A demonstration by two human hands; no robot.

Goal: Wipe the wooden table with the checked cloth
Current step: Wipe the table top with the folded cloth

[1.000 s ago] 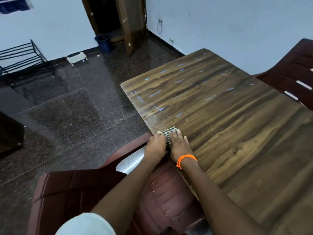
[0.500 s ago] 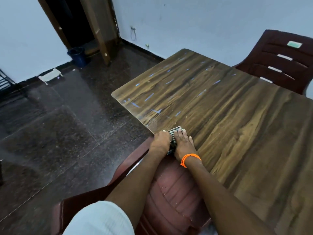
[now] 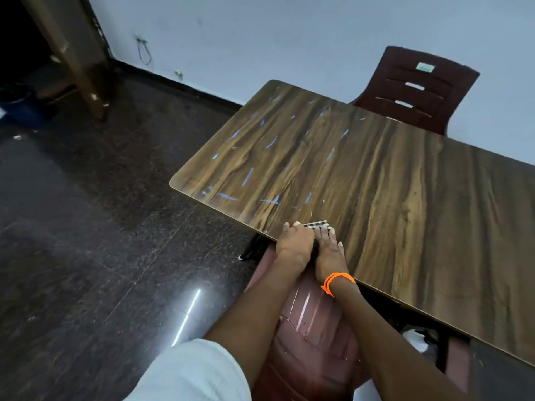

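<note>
Both hands sit at much the same spot on the near edge of the table (image 3: 390, 204) as half a second ago; what has shifted is the view, which has swung right so the far chair (image 3: 417, 88) shows whole and the doorway slides off to the left.

The left hand (image 3: 295, 244) and right hand (image 3: 328, 251) lie side by side, touching, on the cloth (image 3: 315, 225) at the near edge of the tabletop, closer to its near-left corner than to the right end. The right hand's fingers are laid out fairly straight and press down on the cloth. The left hand's fingers bend over the cloth at the edge; whether they pinch it I cannot tell.

As I judge it, the wiping is under way and most of the top is not yet covered. The next stroke calls for pushing the cloth away across the top toward the far edge, with even pressure.

Only a small strip of the cloth shows beyond the fingertips: black-and-white checks, folded small and flat. Pale bluish streaks mark the tabletop toward the left end.
</note>
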